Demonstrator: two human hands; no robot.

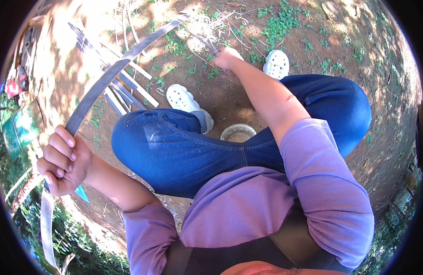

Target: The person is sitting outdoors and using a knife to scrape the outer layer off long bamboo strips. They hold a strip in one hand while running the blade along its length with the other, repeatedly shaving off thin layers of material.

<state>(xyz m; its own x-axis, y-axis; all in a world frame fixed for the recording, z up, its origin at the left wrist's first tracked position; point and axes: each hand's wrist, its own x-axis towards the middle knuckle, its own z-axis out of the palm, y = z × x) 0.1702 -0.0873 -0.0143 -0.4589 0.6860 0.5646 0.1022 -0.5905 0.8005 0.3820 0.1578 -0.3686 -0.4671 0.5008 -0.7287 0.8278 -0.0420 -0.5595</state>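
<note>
— Bare red earth outdoors, dappled with sun and shade; weeds (280,23) sprout along the far side, and pale shavings (216,23) lie scattered beyond the feet. What is in hand?

— A long grey strip (101,87), thin and bowed like split bamboo; it arcs from the left hand (62,160) up and across toward the right hand (225,57). The left hand is closed round the strip low at the left, fingers wrapped over it; the tail of the strip runs on below the fist.

— And the right?

— Stretched out past the knee, fist closed on something slim that sticks out beyond it — a knife (204,43), I think, though the blade is too thin to make out well; whether its edge touches the strip I cannot tell.

— So which step?

— My guess is shaving or splitting the strip, mid-way along its length; the next move would call for a firm hold at the left and a steady, shallow draw at the right, so the cut does not run off the grain.

— What else lies about?

— More strips (124,87) in a loose pile on the ground under the bowed one; white clogs (186,98) on both feet; a small round bowl (237,132) on the dirt between the blue-jeaned legs (175,151); green and red clutter (16,105) at the far left rim, too blurred to name.
</note>
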